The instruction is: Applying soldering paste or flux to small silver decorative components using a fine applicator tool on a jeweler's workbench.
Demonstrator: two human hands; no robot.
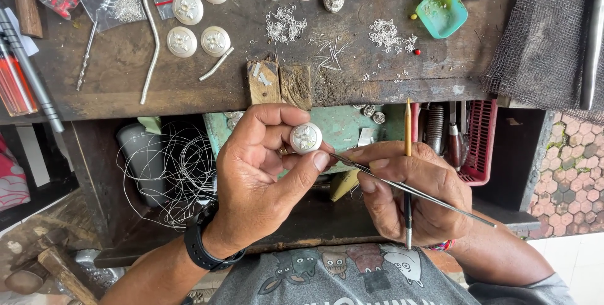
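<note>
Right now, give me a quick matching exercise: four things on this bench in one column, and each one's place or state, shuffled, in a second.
Things:
1. round white ornament
2. thin metal tweezers
3. teal dish
4. loose wire coil

Places or states:
A. on the worktop at the upper right
B. pinched in the fingers of the left hand
C. hanging below the bench edge, left of the hands
D. held in the right hand, tip pointing at the ornament

Pairs: 1-B, 2-D, 3-A, 4-C
</note>
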